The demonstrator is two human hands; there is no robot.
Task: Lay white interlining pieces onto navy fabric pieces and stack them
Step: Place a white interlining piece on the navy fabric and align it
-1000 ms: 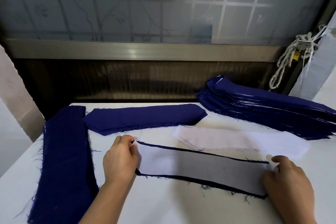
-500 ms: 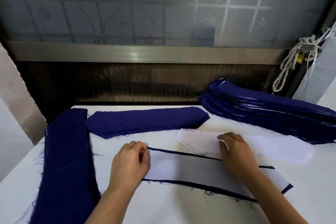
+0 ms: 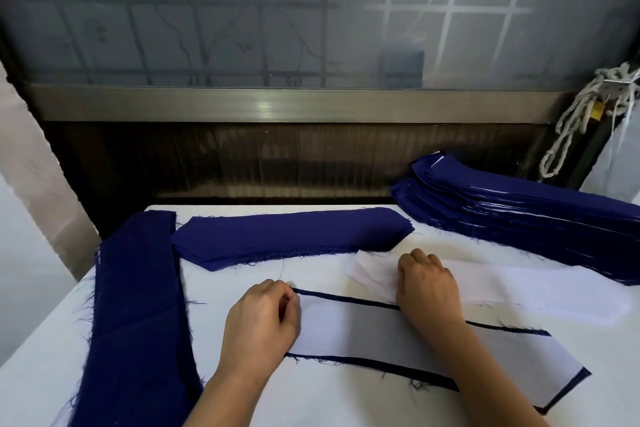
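From where I stand, the job looks well underway but not near its end: at the back right, a tall finished stack [image 3: 519, 215] shows thin white lines between its navy layers, while a flat navy pile [image 3: 287, 236] in the middle and a long navy pile [image 3: 138, 305] on the left of the table [image 3: 311, 399] look, to my eye, to be waiting for their interlining. Right in front lies one navy piece [image 3: 367, 362] with a white interlining piece [image 3: 363, 329] laid on it, dark edges showing along both long sides. The left hand [image 3: 259, 322] is curled over its left end, apparently pinching it. The right hand [image 3: 427, 282] reaches across it, fingers bent down and gripping the near end of the white interlining pile [image 3: 519, 291], which puckers under them.
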